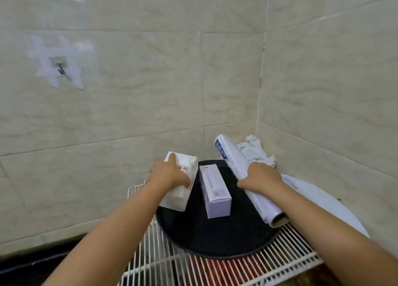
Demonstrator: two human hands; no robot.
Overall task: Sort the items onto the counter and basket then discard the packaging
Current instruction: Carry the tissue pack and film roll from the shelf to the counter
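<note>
A round black tray [215,236] rests on a white wire rack [163,262] in a tiled corner. My left hand [168,173] grips a white carton [185,167] with brown print, which leans over the tray's left rim. A lilac box [214,191] lies flat on the middle of the tray, untouched. My right hand [260,176] is closed around a long roll of cling film [232,158] that lies along the tray's right edge, its open tube end toward me.
A crumpled white cloth [256,150] sits in the corner behind the roll. A white plate or lid [323,206] lies to the right under my right forearm. Something red [226,268] shows beneath the rack. A hook [61,69] is stuck on the left wall.
</note>
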